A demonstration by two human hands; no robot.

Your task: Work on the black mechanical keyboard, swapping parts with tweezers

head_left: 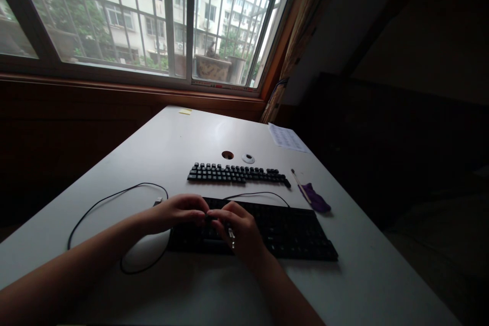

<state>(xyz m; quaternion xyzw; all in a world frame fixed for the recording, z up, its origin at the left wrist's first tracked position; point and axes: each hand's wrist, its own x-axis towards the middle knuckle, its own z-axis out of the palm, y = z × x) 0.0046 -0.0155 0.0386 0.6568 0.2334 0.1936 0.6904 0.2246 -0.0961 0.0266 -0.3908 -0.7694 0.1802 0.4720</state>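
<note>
A black keyboard (294, 234) lies across the near part of the white table, with both hands over its left half. My left hand (187, 210) and my right hand (239, 226) meet at the fingertips, pinched on a small black piece (209, 218) that looks like a keycap; the fingers cover most of it. From under the right hand's fingers sticks a thin shiny metal tool (231, 237), its other end hidden in the hand. Beyond the keyboard, black keycaps (237, 173) stand in rows on the table.
A black cable (110, 196) loops left of the keyboard, near a USB plug (159, 199). To the right lie a thin brush-like stick (300, 186) and a purple cloth (317, 199). Farther back are a cable hole (227, 155), its round cover (248, 159) and a printed sheet (287, 137).
</note>
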